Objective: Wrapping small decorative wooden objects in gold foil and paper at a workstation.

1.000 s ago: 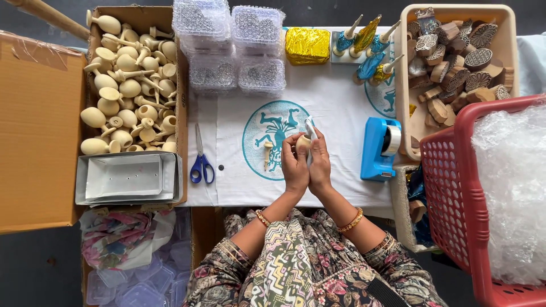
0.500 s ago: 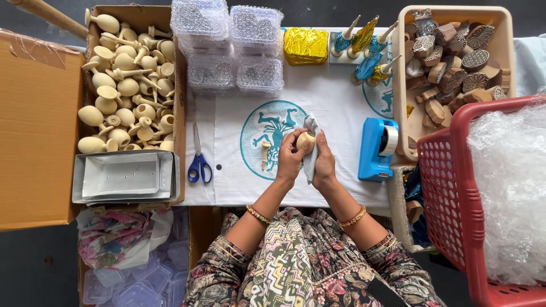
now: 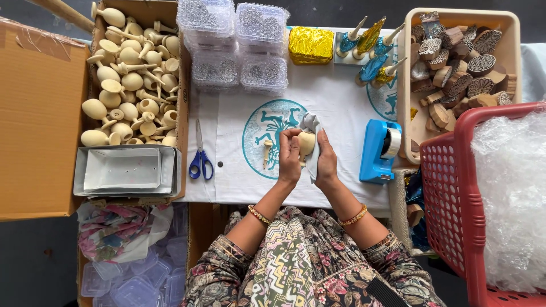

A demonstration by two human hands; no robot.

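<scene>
My left hand [image 3: 289, 154] grips a pale wooden cup-shaped piece [image 3: 306, 142] over the white cloth with a teal round print [image 3: 267, 128]. My right hand [image 3: 327, 159] presses a light grey-white rag [image 3: 312, 122] against that piece, wrapping its right side. Both hands meet above the middle of the table. A small pale wooden stem piece [image 3: 267, 152] lies on the print just left of my left hand. Gold bangles sit on both wrists.
Cardboard box of pale wooden cups [image 3: 132, 74] at left, with a grey tray [image 3: 126, 170] below it. Blue-handled scissors [image 3: 200, 159], a blue tape dispenser [image 3: 378, 149], clear plastic boxes [image 3: 233, 40], a gold foil pack [image 3: 310, 44], a tub of carved wooden blocks [image 3: 455, 62], a red basket [image 3: 455, 187].
The hands have shifted slightly, turning the wooden piece; the rag has moved from hanging down beside the piece to wrapping up over its top right.
</scene>
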